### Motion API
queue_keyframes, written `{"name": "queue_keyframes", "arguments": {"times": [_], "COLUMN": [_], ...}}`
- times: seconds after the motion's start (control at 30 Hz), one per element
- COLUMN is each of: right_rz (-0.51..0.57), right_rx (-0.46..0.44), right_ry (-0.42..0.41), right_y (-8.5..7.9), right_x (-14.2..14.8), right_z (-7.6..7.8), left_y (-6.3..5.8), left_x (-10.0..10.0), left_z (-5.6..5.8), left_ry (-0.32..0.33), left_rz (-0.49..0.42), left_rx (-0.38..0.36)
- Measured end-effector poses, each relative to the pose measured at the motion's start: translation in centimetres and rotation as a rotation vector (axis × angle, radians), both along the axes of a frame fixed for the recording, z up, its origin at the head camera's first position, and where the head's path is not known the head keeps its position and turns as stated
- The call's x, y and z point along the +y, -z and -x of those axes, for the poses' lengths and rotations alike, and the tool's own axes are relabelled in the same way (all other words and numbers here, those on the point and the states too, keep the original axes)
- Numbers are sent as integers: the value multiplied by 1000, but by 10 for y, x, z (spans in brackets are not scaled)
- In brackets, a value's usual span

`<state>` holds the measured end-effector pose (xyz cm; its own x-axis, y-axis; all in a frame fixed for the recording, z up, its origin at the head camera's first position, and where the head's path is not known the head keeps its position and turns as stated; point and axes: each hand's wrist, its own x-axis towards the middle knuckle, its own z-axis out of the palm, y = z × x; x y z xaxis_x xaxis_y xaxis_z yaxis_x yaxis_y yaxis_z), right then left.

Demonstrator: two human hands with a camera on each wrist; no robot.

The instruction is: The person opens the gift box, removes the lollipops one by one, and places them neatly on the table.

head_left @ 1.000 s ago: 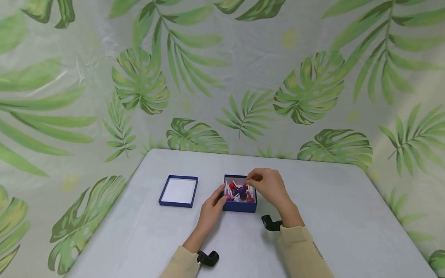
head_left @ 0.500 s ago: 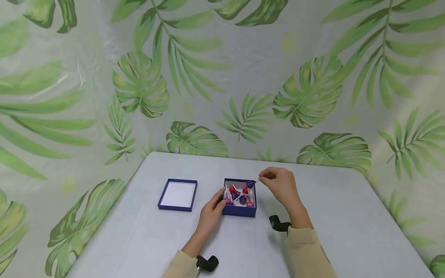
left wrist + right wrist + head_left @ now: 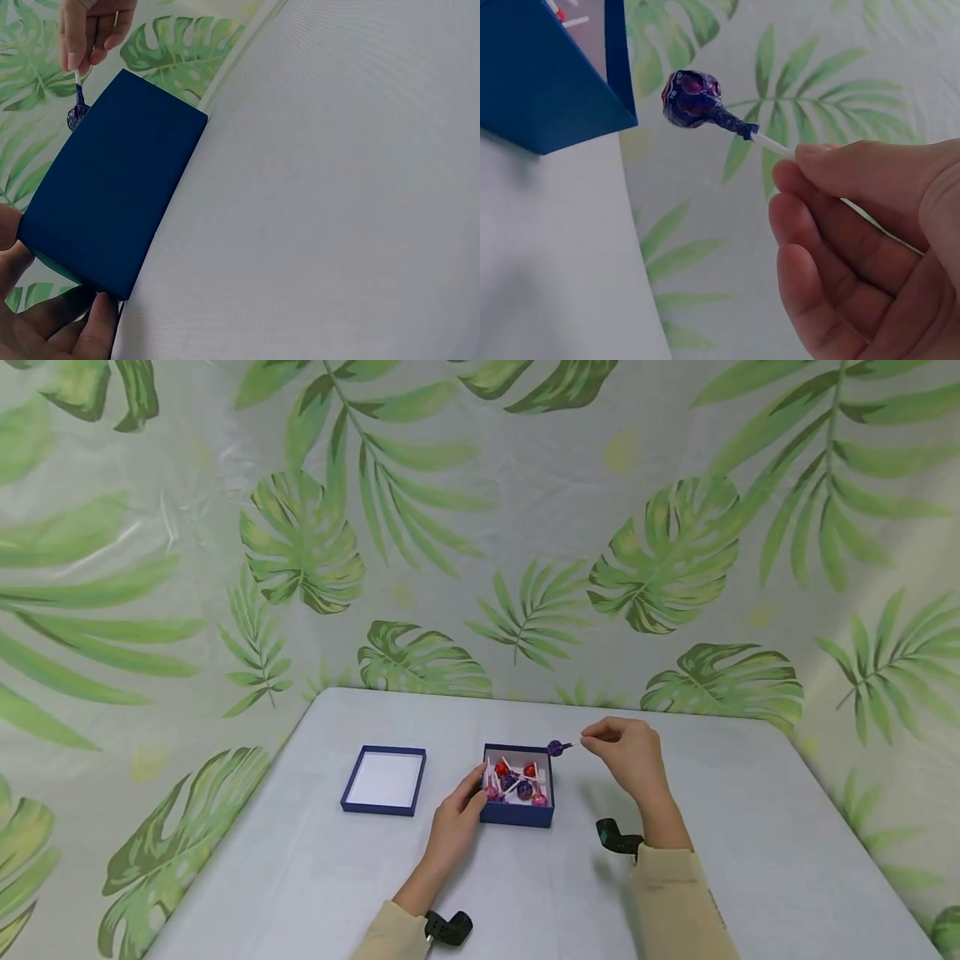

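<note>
A purple-wrapped lollipop [image 3: 555,748] is raised just past the back right corner of a blue box [image 3: 517,815]. My right hand [image 3: 628,753] pinches its white stick between thumb and fingertips, the wrapped head pointing left, as the right wrist view shows up close. Several lollipops [image 3: 524,791] with red, pink and purple wrappers lie inside the box, their white sticks crossing. My left hand [image 3: 455,814] holds the box at its left side, thumb near the front corner. From the left wrist, the fingers [image 3: 96,334] press low on the box's side.
Left of the box, a shallow blue-edged lid [image 3: 384,781] with a white inside lies on the white table [image 3: 300,877]. Behind the table hangs a leaf-patterned sheet [image 3: 547,527]. A black wrist camera [image 3: 618,837] sticks out from the right wrist, another from the left.
My right hand has drawn a purple lollipop up out of the box and moved it to the right, past the rim. The left hand has kept its hold on the box.
</note>
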<state>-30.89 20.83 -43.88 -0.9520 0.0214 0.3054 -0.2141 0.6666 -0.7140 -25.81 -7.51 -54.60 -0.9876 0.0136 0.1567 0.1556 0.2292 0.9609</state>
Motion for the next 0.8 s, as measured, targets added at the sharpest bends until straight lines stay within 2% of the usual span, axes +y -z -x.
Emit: {"name": "queue_keyframes", "arguments": {"times": [0.4,0.63,0.8], "right_rz": [10,10,38], "right_rx": [-112,-187,-204], "right_ry": [40,34,32], "right_y": [12,25,38], "right_x": [12,15,16], "right_z": [7,14,18], "left_y": [3,3,3], "left_x": [-2,-1,-1], "left_z": [1,1,0], "left_ry": [-8,11,14], "left_rz": [8,-1,-9], "left_rx": [1,2,-4]}}
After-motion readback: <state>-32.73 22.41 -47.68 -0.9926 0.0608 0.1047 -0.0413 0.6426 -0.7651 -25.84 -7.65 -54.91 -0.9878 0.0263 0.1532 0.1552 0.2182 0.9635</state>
